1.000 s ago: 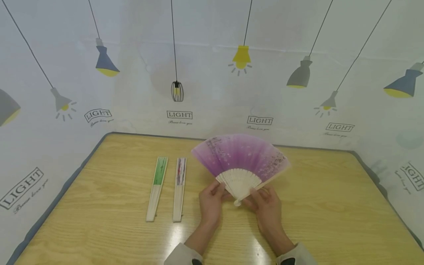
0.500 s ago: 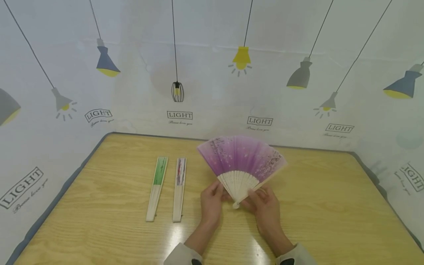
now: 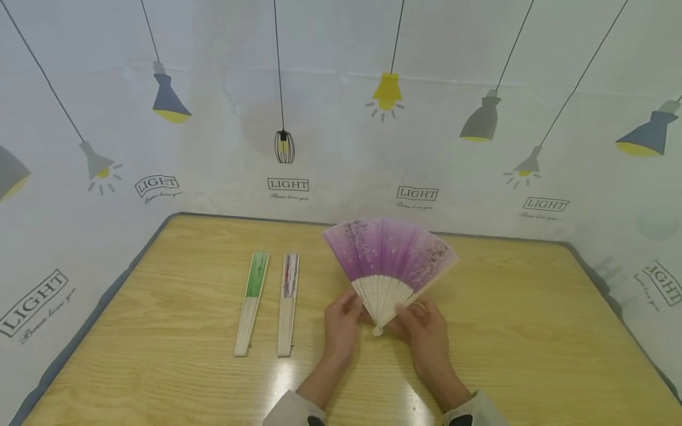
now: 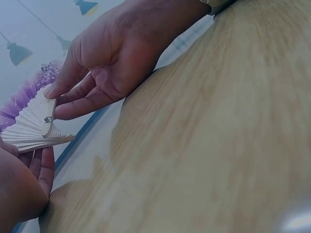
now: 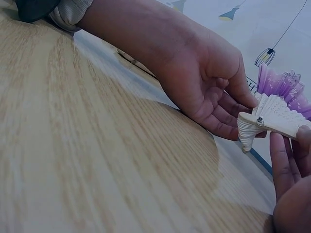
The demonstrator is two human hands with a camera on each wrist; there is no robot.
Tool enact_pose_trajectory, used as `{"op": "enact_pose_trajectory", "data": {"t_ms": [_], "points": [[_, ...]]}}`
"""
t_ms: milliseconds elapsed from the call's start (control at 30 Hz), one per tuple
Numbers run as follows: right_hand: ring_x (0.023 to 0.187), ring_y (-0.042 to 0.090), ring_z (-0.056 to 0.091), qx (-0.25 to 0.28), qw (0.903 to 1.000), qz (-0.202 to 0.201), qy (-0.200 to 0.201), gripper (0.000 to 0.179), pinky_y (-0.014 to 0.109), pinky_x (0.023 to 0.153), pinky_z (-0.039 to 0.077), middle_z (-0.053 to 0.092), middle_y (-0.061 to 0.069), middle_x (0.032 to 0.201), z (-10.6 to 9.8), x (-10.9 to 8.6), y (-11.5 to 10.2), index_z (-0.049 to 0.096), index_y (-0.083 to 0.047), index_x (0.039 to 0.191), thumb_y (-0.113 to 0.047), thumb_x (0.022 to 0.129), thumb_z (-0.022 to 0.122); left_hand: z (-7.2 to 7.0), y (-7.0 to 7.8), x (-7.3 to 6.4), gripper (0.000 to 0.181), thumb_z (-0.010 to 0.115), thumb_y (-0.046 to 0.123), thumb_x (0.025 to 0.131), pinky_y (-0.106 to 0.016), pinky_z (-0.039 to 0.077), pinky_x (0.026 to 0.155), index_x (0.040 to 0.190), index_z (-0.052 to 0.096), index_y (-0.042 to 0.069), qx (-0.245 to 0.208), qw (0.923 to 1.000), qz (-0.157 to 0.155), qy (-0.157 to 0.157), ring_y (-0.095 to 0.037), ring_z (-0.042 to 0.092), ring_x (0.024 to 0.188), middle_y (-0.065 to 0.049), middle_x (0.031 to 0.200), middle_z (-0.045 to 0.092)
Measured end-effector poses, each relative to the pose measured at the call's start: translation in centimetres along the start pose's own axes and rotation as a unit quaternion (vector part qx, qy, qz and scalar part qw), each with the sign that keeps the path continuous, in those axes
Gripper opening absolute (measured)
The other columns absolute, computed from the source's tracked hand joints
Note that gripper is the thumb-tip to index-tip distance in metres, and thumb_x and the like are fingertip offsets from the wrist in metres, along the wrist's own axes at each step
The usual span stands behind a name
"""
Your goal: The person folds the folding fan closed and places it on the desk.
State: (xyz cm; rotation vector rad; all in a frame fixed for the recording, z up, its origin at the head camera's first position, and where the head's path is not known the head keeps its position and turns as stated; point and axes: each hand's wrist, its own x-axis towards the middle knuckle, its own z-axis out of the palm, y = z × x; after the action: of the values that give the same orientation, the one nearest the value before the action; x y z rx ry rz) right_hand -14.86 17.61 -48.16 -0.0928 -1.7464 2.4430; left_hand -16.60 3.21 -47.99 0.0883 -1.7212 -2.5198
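A partly spread purple folding fan [image 3: 388, 251] with blossom prints and pale slatted ribs is held up by both hands, its pivot end toward the person. My left hand [image 3: 341, 334] pinches the fan's left outer rib in the head view. With the thumb in front and fingers behind, my right hand [image 3: 426, 337] grips the right outer rib near the pivot. A small metal rivet [image 4: 48, 119] shows at the pivot in the left wrist view. The ribs [image 5: 274, 114] spread between the hands in the right wrist view.
Left of the hands, two folded fans lie side by side on the wooden table [image 3: 160, 307]: a green one [image 3: 252, 305] and a white one with a purple and red pattern [image 3: 288, 305]. Behind the table hangs a lamp-printed cloth [image 3: 341, 118], which also covers both sides.
The purple fan has narrowed: its outer edges have drawn closer together. Both hands have moved slightly toward each other. The two folded fans have stayed in place.
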Motion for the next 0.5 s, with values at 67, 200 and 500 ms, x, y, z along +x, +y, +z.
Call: {"op": "enact_pose_trajectory", "data": {"t_ms": [67, 200, 500], "points": [[0.08, 0.027, 0.069, -0.004, 1.0, 0.001, 0.002, 0.032, 0.044, 0.08, 0.056, 0.067, 0.011, 0.093, 0.04, 0.01, 0.01, 0.049, 0.005, 0.115, -0.003, 0.089, 0.065, -0.01, 0.05, -0.01, 0.026, 0.053, 0.0, 0.096, -0.035, 0.057, 0.075, 0.119, 0.062, -0.004, 0.007, 1.0, -0.002, 0.002, -0.017, 0.062, 0.079, -0.016, 0.097, 0.066], [0.083, 0.024, 0.067, -0.014, 0.9999, 0.003, 0.0, 0.03, 0.043, 0.081, 0.056, 0.066, 0.011, 0.097, 0.06, 0.02, 0.07, 0.049, 0.005, 0.113, -0.003, 0.089, 0.066, -0.07, 0.09, 0.01, 0.025, 0.054, 0.0, 0.095, -0.035, 0.056, 0.075, 0.118, 0.064, -0.003, 0.028, 0.9996, -0.001, 0.007, -0.015, 0.061, 0.079, -0.015, 0.097, 0.067], [0.09, 0.026, 0.067, -0.028, 0.9992, 0.002, -0.028, 0.031, 0.04, 0.082, 0.057, 0.069, 0.011, 0.105, -0.14, -0.11, 0.03, 0.046, 0.003, 0.119, -0.004, 0.093, 0.061, -0.13, -0.18, 0.12, 0.02, 0.058, 0.004, 0.094, -0.033, 0.056, 0.072, 0.111, 0.067, -0.001, 0.051, 0.9987, 0.001, 0.009, -0.015, 0.059, 0.076, -0.011, 0.091, 0.067]]}}
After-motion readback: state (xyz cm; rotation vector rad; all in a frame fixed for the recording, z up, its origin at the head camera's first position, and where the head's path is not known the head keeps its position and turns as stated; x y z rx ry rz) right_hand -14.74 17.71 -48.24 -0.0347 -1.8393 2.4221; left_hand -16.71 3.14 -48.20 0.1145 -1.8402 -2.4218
